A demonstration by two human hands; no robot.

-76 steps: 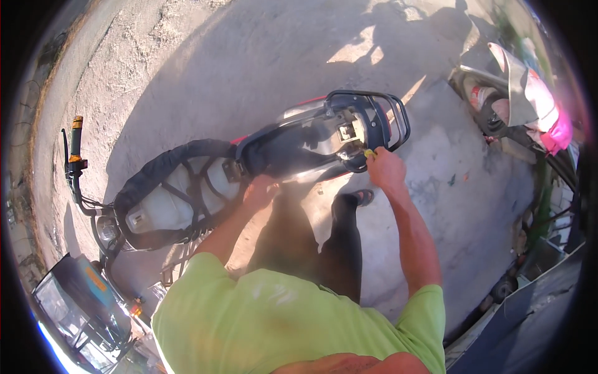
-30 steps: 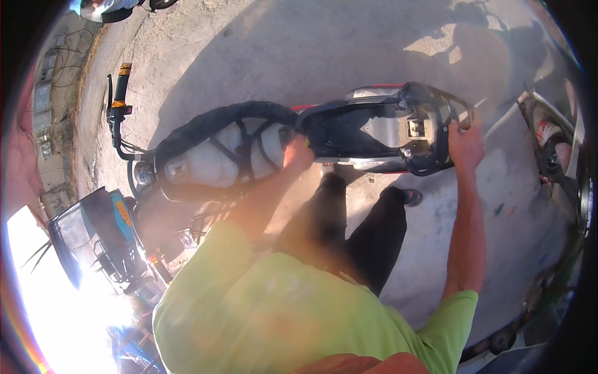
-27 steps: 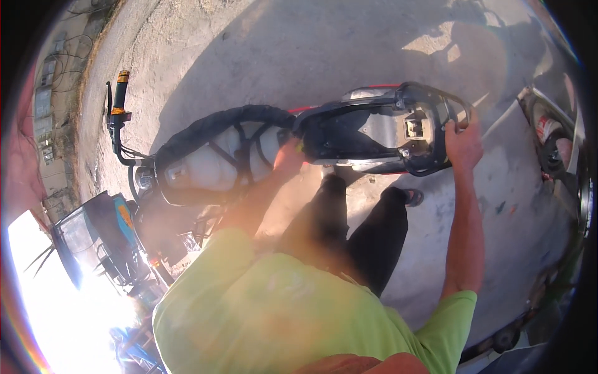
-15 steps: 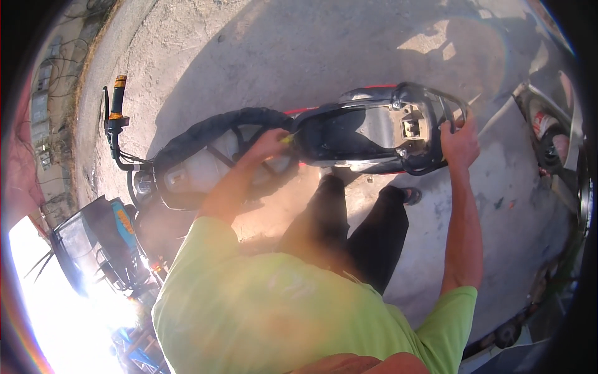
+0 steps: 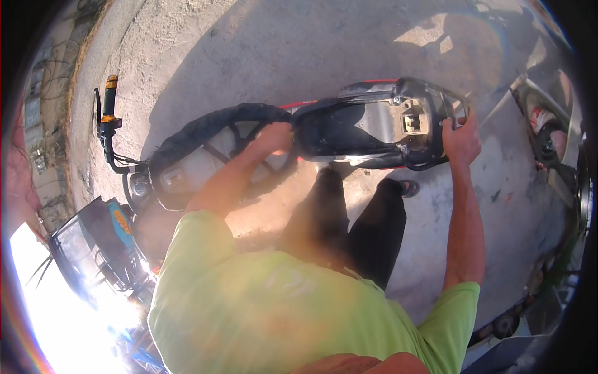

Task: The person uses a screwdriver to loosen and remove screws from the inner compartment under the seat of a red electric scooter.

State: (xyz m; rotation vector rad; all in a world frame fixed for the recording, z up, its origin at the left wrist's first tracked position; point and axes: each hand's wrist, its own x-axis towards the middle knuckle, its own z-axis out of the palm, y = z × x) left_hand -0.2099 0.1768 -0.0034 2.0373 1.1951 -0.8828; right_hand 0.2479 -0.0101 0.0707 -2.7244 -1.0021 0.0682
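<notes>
A scooter lies across my view, its seat off, showing a black-edged tail section (image 5: 330,128) with a pale latch fitting (image 5: 412,123) and, further left, a translucent plastic tank (image 5: 180,177) crossed by black straps. My left hand (image 5: 272,137) is curled at the junction between tank and tail section; what its fingers hold is hidden. My right hand (image 5: 461,140) is closed round the black metal grab rail (image 5: 441,96) at the tail's right end.
Handlebar with orange-trimmed grip (image 5: 109,100) at left. Another vehicle with a clear panel and teal trim (image 5: 119,221) stands lower left in glare. Metal scrap with red-white items (image 5: 539,121) lies at right. My dark-trousered legs (image 5: 374,230) stand beside the scooter on concrete ground (image 5: 249,50).
My right hand has moved rightward onto the grab rail. A small yellow object seen at my right hand earlier later showed at my left. My left hand has since shifted slightly up and left.
</notes>
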